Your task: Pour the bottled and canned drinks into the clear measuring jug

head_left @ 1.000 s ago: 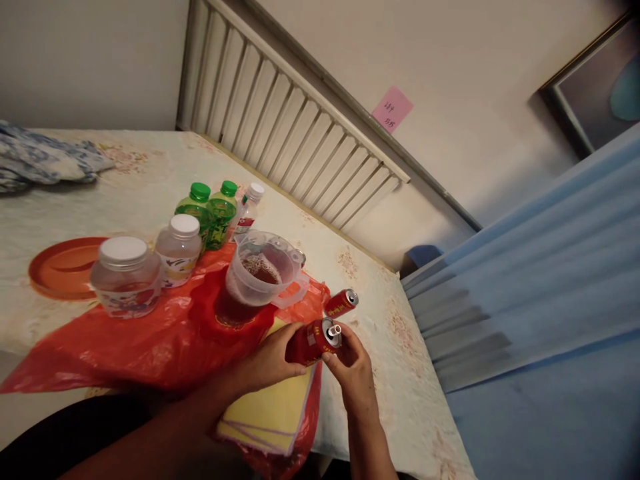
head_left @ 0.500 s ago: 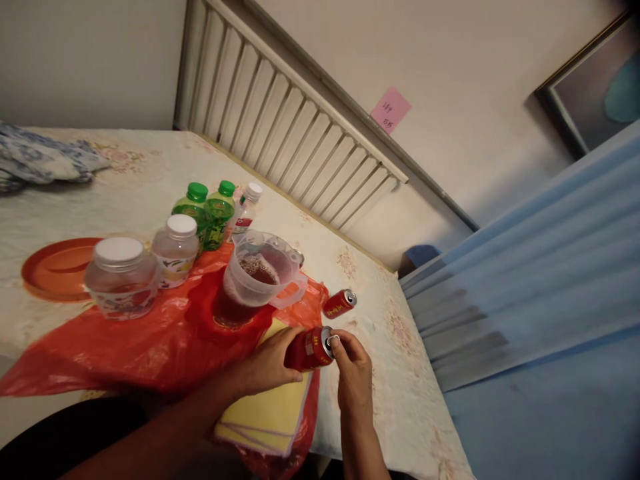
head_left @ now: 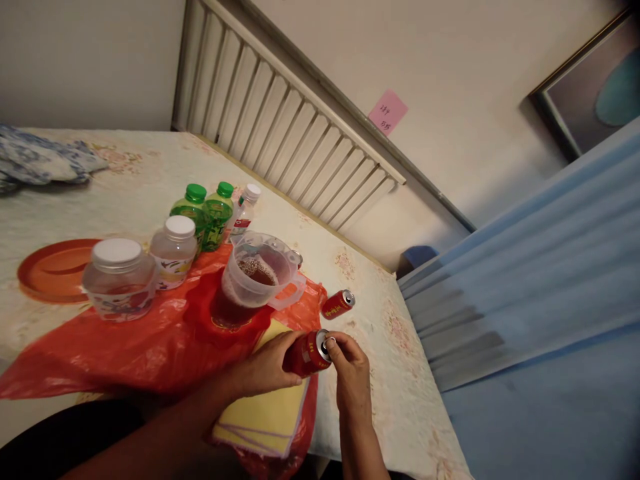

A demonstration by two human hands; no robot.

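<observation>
A red drink can [head_left: 304,353] is wrapped by my left hand [head_left: 267,365], tilted with its silver top towards the right. My right hand [head_left: 351,363] pinches the can's ring pull [head_left: 330,342] between thumb and forefinger; a dark opening shows in the lid. Just beyond my left hand stands a clear plastic measuring jug [head_left: 260,273], partly filled with a dark reddish-brown, foamy drink. A second red can [head_left: 339,304] stands on the table past my right hand. Under my left hand lies a folded yellow cloth [head_left: 265,420].
A red plastic bag [head_left: 150,360] lies spread beneath the jug. Two white-lidded jars [head_left: 120,280], two green-capped bottles [head_left: 217,217] and a white-capped bottle [head_left: 245,210] stand to the left. An orange plate [head_left: 55,270] lies behind the jars. A radiator [head_left: 280,100] lines the wall.
The can's top has turned slightly and shifted a little left in my hands. My right hand stays pinched at the ring pull. The other objects have stayed in place.
</observation>
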